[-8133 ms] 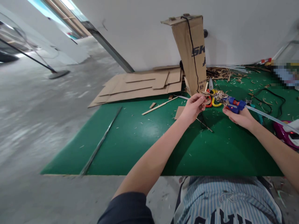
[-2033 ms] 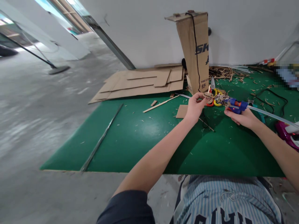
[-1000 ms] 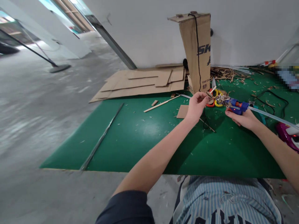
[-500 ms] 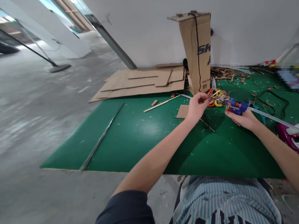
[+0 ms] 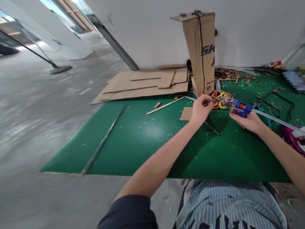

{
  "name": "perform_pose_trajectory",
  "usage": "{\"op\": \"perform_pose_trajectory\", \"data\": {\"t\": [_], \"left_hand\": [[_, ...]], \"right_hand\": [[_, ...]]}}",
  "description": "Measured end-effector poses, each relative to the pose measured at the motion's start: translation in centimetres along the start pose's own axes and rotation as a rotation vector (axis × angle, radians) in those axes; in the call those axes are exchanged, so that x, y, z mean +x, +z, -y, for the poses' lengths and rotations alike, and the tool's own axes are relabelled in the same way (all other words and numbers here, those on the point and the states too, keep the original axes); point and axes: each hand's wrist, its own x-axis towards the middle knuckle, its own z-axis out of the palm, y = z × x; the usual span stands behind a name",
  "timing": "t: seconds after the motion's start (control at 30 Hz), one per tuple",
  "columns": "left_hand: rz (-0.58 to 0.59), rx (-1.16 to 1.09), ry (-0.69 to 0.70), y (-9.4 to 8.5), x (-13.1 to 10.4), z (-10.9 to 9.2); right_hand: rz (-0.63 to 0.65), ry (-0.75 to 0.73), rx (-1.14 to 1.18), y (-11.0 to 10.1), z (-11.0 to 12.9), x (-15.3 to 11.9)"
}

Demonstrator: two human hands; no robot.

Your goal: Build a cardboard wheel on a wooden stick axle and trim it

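Observation:
My right hand [image 5: 246, 120] is wrapped round a blue glue gun [image 5: 242, 109], with a long clear glue stick [image 5: 277, 121] coming out of its back. Scraps and shavings [image 5: 228, 102] cover the gun's front, so its tip is hidden. Just left of that, my left hand [image 5: 202, 108] pinches something too small to make out. Scissors with red and yellow handles [image 5: 223, 106] lie beyond the fingers. A tall cardboard piece [image 5: 200, 51] with a black cord down its face stands behind my left hand. A small cardboard square [image 5: 186, 114] lies beside my left wrist.
Flat cardboard sheets [image 5: 140, 84] lie at the back of the green table [image 5: 143, 143]. Thin wooden sticks [image 5: 165, 106] and a bundle of clear strips [image 5: 105, 140] are left of my hands. A black cable [image 5: 282, 97] and a magenta device [image 5: 292, 138] are at the right.

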Motion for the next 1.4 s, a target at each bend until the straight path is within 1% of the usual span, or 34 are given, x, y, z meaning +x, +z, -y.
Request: {"op": "perform_pose_trajectory", "data": {"t": [0.27, 0.47, 0.6, 0.83, 1.13, 1.3, 1.4], "left_hand": [[-0.033, -0.033, 0.003, -0.08, 0.05, 0.3], [-0.115, 0.029, 0.026, -0.17, 0.1, 0.06], [-0.105, 0.047, 0.009, -0.1, 0.01, -0.04], [-0.133, 0.042, -0.012, -0.05, -0.03, 0.04], [-0.104, 0.035, -0.026, 0.14, -0.19, -0.35], [-0.069, 0.037, -0.038, 0.26, -0.29, -0.42], [-0.092, 0.051, -0.023, 0.09, -0.22, -0.45]], "right_hand": [[-0.007, 0.005, -0.002, -0.03, 0.24, -0.08], [-0.006, -0.025, -0.052, 0.05, -0.06, -0.01], [-0.02, -0.031, -0.056, 0.14, -0.11, -0.03], [-0.034, 0.01, -0.043, 0.04, 0.01, -0.05], [-0.025, -0.008, -0.031, 0.26, -0.25, 0.03], [-0.033, 0.0, -0.027, 0.22, 0.02, -0.13], [-0.045, 0.011, -0.031, 0.18, 0.15, -0.17]]}}
